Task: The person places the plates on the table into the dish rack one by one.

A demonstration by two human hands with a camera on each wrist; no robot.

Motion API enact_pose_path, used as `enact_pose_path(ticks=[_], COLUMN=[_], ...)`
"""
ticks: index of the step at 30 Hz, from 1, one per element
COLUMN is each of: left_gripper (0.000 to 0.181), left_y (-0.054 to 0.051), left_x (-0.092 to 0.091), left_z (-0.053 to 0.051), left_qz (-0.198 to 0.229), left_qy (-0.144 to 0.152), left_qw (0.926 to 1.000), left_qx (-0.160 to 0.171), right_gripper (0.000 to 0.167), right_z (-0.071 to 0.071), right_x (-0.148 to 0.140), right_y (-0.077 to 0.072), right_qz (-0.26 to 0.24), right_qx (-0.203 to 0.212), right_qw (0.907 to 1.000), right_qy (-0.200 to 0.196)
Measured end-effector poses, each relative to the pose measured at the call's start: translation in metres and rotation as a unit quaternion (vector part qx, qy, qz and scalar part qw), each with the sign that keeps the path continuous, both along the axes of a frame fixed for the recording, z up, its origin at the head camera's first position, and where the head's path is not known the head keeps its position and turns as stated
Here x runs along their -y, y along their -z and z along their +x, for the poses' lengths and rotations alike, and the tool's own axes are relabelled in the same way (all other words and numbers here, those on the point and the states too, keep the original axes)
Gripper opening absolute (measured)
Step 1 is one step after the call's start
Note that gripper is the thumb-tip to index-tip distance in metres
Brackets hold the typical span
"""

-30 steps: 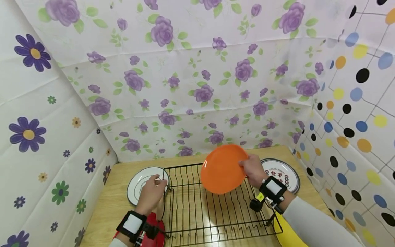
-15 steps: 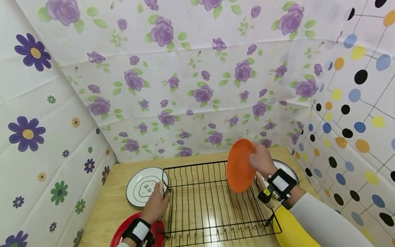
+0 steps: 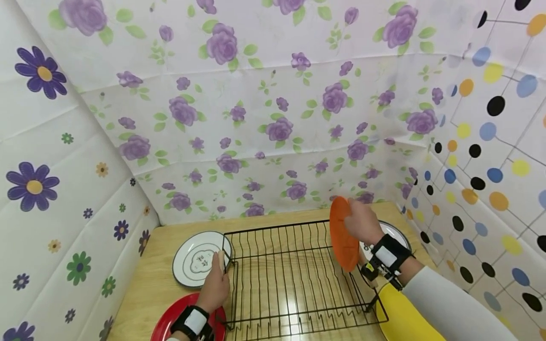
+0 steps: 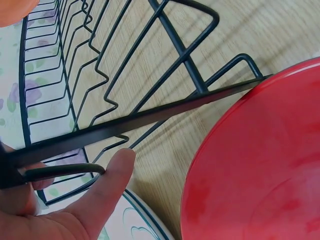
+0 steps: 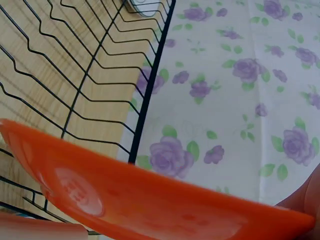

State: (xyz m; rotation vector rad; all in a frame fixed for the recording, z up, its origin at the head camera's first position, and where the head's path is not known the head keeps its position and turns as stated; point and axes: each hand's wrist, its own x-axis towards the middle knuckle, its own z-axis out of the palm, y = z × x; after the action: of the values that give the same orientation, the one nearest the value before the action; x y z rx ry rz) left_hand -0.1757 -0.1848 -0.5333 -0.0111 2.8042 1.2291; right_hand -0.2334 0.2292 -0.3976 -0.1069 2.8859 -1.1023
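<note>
An orange plate point(image 3: 340, 234) stands almost edge-on at the right end of the black wire rack point(image 3: 277, 227). My right hand point(image 3: 364, 223) grips its upper right edge. In the right wrist view the plate point(image 5: 120, 187) slants over the rack's wires, its lower part out of frame, with part of my hand point(image 5: 306, 200) at its edge. My left hand point(image 3: 214, 288) holds the rack's left end; in the left wrist view thumb and fingers point(image 4: 107, 187) are around the frame near a dark bar point(image 4: 135, 119). Whether the plate touches the wires, I cannot tell.
On the wooden table point(image 3: 141, 284), a white plate point(image 3: 185, 267) lies left of the rack, a red plate point(image 3: 168, 319) nearer the front left. White plates point(image 3: 393, 230) are partly hidden behind my right hand; a yellow plate point(image 3: 403, 315) lies front right. Patterned cloth walls point(image 3: 256, 118) surround the table.
The orange plate has moved right with my right hand and turned from facing the camera to nearly edge-on. My left hand has moved down along the rack's left end and gripped it.
</note>
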Motion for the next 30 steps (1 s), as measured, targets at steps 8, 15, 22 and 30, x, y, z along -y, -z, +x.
enact_pose_path(ticks=[8, 15, 22, 30], left_gripper=[0.078, 0.077, 0.076, 0.076], left_y=[0.000, -0.001, 0.000, -0.002], left_x=[-0.001, -0.002, -0.001, -0.003], left_z=[0.002, -0.001, -0.001, 0.002], left_qz=[0.015, 0.018, 0.011, 0.025], left_qy=[-0.003, -0.006, -0.005, -0.006], left_qw=[0.9998, 0.9997, 0.9999, 0.9996], left_qx=[0.013, 0.013, 0.006, 0.015], right_gripper=[0.062, 0.060, 0.060, 0.052], right_z=[0.005, 0.007, 0.012, 0.020], right_x=[0.012, 0.019, 0.018, 0.021], right_y=[0.008, 0.009, 0.008, 0.026], right_qz=[0.036, 0.035, 0.033, 0.002], right_qx=[-0.035, 0.002, 0.015, 0.033], right_qw=[0.9987, 0.9994, 0.9993, 0.9992], right_qy=[-0.003, -0.005, -0.010, -0.023])
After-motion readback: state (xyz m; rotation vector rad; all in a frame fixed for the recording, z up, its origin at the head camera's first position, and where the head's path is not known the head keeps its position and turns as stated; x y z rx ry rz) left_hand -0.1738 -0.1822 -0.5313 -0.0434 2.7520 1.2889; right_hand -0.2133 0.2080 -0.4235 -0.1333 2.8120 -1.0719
